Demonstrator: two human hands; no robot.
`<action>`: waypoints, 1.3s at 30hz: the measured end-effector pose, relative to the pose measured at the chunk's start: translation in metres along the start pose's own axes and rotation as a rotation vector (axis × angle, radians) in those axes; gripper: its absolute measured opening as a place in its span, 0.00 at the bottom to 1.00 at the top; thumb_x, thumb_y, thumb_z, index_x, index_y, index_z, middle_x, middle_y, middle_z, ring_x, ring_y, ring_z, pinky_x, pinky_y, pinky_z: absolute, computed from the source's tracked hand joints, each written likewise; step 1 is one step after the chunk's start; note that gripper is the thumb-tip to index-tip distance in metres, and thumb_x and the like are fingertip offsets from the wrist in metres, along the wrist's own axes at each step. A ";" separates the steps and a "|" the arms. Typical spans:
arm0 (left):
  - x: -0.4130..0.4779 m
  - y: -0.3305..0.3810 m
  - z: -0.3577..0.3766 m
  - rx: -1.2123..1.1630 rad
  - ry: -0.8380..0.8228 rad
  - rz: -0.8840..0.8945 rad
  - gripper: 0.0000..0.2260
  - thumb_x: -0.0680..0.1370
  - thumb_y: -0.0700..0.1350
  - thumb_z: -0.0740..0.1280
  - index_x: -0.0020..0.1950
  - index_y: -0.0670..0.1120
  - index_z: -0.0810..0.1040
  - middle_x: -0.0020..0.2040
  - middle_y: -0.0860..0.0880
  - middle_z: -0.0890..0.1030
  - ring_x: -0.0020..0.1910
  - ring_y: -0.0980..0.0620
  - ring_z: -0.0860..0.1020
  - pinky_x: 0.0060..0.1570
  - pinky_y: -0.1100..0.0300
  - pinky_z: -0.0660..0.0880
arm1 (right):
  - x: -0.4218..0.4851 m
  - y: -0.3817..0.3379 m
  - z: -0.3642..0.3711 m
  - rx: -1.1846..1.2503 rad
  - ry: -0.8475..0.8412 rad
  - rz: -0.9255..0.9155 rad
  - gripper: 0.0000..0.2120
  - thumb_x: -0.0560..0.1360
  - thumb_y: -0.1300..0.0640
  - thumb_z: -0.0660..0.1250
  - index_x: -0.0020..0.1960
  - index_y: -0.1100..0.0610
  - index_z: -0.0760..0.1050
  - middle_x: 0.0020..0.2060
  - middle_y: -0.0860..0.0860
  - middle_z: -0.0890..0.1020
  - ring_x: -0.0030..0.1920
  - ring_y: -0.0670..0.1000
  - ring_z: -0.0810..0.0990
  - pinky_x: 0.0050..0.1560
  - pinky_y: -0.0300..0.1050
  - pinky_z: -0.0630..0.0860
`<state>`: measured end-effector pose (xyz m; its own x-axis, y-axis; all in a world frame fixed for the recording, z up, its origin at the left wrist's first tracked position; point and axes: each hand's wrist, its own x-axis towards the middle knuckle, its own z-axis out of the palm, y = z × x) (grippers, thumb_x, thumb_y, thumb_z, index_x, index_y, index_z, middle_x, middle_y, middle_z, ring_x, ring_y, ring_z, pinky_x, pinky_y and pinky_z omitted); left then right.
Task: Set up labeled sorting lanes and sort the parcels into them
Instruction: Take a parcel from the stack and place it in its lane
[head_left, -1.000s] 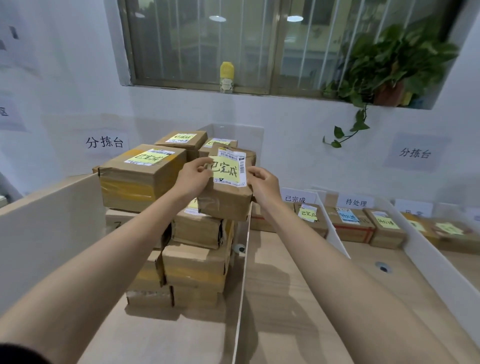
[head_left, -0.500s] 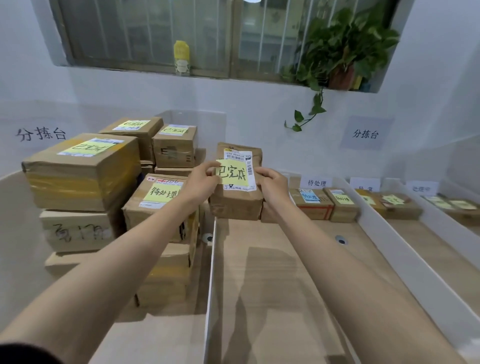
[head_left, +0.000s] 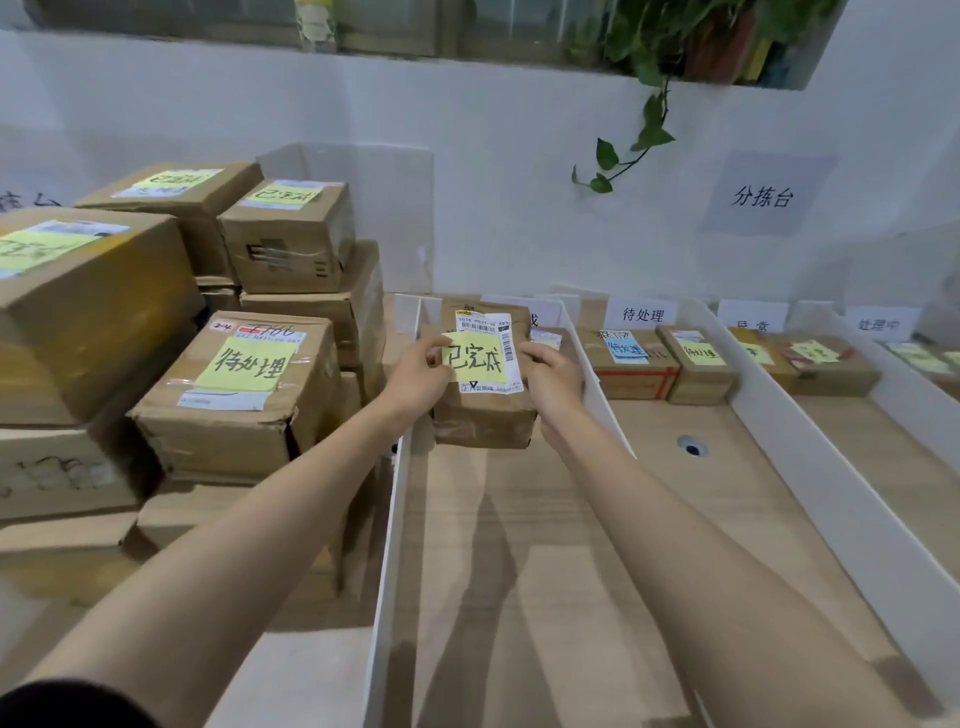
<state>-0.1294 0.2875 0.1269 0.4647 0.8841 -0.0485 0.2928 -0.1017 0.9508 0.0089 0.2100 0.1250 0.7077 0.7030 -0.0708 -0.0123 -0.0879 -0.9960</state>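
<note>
A small brown parcel (head_left: 483, 421) with a yellow note reading 已完成 and a white shipping label is held between my left hand (head_left: 418, 376) and my right hand (head_left: 553, 382). It sits low over the far end of the leftmost lane (head_left: 519, 545), between two white dividers (head_left: 397, 499). Whether it rests on the wood I cannot tell. Behind it another parcel (head_left: 550, 340) is partly hidden. To the left stands a stack of unsorted parcels (head_left: 236, 384), the nearest noted 待处理.
White lane signs stand at the back, one reading 待处理 (head_left: 642, 314). Its lane holds two parcels (head_left: 628, 364); lanes further right hold more (head_left: 826, 364). A cable hole (head_left: 691, 448) is in the second lane. A trailing plant (head_left: 628, 150) hangs from the window sill.
Both hands carried the 已完成 parcel from the stack rightward and down into the far end of the leftmost lane. My view swung right and lower.
</note>
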 end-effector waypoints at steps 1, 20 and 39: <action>0.006 -0.006 0.004 -0.002 -0.011 -0.013 0.18 0.79 0.36 0.60 0.67 0.49 0.69 0.63 0.46 0.76 0.53 0.50 0.80 0.49 0.51 0.80 | 0.007 0.007 0.000 -0.005 -0.002 0.014 0.13 0.76 0.66 0.62 0.45 0.49 0.79 0.46 0.44 0.82 0.53 0.49 0.80 0.60 0.50 0.77; 0.076 -0.117 0.041 0.040 -0.010 -0.297 0.22 0.77 0.30 0.59 0.68 0.49 0.66 0.57 0.49 0.76 0.53 0.49 0.80 0.51 0.47 0.80 | 0.071 0.109 0.028 -0.155 -0.209 0.252 0.18 0.74 0.71 0.61 0.62 0.59 0.76 0.54 0.50 0.77 0.50 0.46 0.77 0.46 0.36 0.78; 0.087 -0.158 0.056 0.255 0.066 -0.204 0.22 0.77 0.33 0.63 0.69 0.45 0.67 0.64 0.46 0.73 0.62 0.48 0.74 0.57 0.52 0.77 | 0.086 0.162 0.054 -0.325 -0.293 0.198 0.23 0.75 0.70 0.57 0.65 0.55 0.74 0.60 0.47 0.78 0.59 0.48 0.75 0.47 0.34 0.74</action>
<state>-0.0889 0.3549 -0.0446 0.3223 0.9247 -0.2027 0.5779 -0.0226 0.8158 0.0298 0.2945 -0.0454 0.4848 0.8156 -0.3158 0.1282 -0.4234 -0.8968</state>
